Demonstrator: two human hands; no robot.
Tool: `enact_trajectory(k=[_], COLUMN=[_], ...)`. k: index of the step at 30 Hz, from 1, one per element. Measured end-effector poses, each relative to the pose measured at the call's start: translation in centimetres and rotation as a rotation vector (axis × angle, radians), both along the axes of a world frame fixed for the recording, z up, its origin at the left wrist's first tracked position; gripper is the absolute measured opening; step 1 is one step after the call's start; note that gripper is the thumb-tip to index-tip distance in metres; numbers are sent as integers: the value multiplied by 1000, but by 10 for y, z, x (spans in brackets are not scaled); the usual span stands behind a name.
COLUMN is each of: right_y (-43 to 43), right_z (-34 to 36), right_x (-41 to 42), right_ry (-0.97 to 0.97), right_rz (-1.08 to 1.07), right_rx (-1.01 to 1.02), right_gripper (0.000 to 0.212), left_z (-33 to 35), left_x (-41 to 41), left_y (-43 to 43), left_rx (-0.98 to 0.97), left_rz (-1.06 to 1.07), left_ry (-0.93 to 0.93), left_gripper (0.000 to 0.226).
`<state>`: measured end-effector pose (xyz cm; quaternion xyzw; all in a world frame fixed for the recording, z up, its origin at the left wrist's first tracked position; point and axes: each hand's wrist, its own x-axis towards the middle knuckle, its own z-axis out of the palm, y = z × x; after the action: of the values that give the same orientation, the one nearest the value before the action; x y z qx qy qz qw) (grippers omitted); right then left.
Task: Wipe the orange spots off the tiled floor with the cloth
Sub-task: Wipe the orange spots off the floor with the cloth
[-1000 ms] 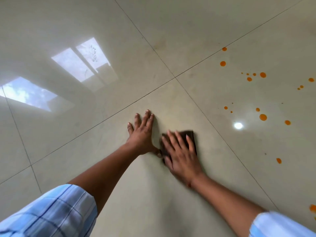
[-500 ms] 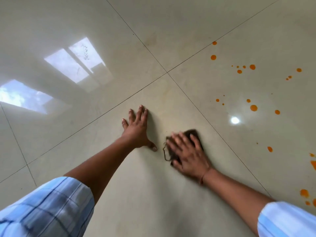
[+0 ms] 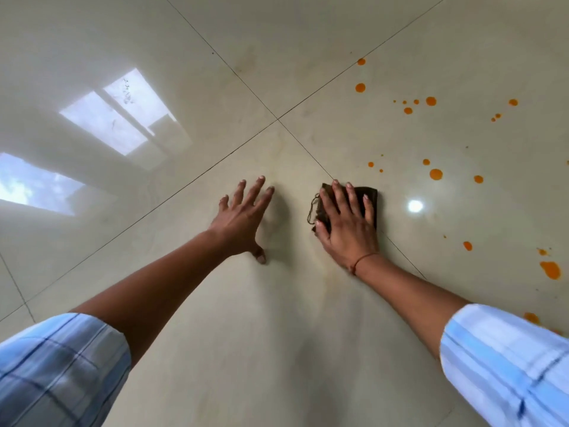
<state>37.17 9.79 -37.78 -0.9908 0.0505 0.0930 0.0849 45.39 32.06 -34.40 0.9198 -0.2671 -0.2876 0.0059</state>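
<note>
A small dark brown cloth (image 3: 369, 197) lies flat on the glossy beige tiled floor (image 3: 277, 318), straddling a grout line. My right hand (image 3: 346, 226) presses down on it with fingers spread, covering most of it. My left hand (image 3: 244, 217) rests flat on the floor to the left of the cloth, fingers apart, holding nothing. Several orange spots (image 3: 435, 174) dot the tile to the right of the cloth, apart from it. A larger orange blot (image 3: 551, 269) lies at the far right.
Four tiles meet at a grout crossing (image 3: 278, 119) beyond my hands. Bright window reflections (image 3: 123, 118) lie on the floor at the left. A round light glare (image 3: 415, 206) shines just right of the cloth. More orange drops (image 3: 431, 101) sit farther back on the right.
My right hand has slid the cloth to the right, away from my left hand and closer to the orange spots. My left hand stays planted on the floor.
</note>
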Motion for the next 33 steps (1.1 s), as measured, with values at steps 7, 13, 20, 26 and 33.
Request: enact_trajectory(k=[7, 13, 20, 26, 33], right_y=[-31, -69, -117, -104, -172], right_z=[4, -7, 3, 5, 0], right_x=[-77, 44, 102, -36, 97], right_ry=[6, -1, 61, 40, 56], right_rz=[573, 126, -32, 6, -145], right_rx=[22, -68, -93, -24, -88], right_gripper=[71, 67, 65, 70, 65], left_z=[10, -1, -10, 1, 7], left_x=[4, 24, 49, 47, 43], left_y=[-21, -60, -130, -136, -196], left_rx=[143, -33, 56, 116, 256], left_rz=[-92, -19, 66, 4, -484], left_ry=[33, -47, 157, 113, -60], left_gripper=[149, 154, 167, 164, 157])
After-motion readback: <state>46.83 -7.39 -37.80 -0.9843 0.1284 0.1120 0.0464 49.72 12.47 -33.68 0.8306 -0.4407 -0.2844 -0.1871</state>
